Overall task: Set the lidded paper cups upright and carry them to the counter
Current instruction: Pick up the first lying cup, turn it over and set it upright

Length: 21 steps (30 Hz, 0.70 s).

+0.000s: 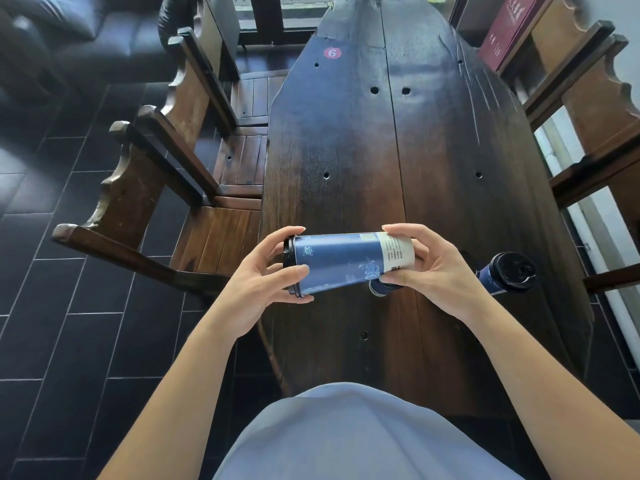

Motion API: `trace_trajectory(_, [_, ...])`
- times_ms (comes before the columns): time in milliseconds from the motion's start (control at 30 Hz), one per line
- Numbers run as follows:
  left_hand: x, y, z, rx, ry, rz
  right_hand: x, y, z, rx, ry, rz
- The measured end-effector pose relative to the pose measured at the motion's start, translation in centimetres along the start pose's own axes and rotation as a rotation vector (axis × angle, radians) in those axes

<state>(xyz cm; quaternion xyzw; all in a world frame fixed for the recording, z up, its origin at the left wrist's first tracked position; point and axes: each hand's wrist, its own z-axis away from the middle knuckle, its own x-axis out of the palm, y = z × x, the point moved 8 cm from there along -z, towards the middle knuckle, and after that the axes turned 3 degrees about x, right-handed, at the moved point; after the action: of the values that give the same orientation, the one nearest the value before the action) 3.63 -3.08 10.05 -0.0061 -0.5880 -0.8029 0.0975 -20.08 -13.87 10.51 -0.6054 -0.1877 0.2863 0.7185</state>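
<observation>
A blue paper cup (346, 263) with a black lid lies sideways in the air above the dark wooden table (398, 150), lid pointing left. My left hand (266, 285) grips its lid end, and my right hand (433, 268) grips its pale base end. A second blue cup with a black lid (509, 273) lies on its side on the table at the right, lid toward me. Part of another dark round object (382, 288) shows just below the held cup, mostly hidden by my right fingers.
Wooden chairs (166, 174) stand along the table's left side, and more chairs (588, 109) line the right. A red number sticker (332, 53) marks the far tabletop. A maroon box (509, 29) sits at the back right. Dark tiled floor (69, 306) lies to the left.
</observation>
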Motion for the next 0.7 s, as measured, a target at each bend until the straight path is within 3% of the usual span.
trace_trajectory(200, [-0.02, 0.39, 0.30, 0.080, -0.040, -0.059, 0.32, 0.41, 0.14, 0.005, 0.017, -0.001])
trace_trajectory(367, [0.21, 0.14, 0.22, 0.032, -0.029, 0.008, 0.56, 0.08, -0.06, -0.078, 0.034, 0.160])
trace_trajectory(700, [-0.01, 0.89, 0.30, 0.106, -0.025, -0.090, 0.47, 0.75, -0.19, -0.055, 0.045, 0.056])
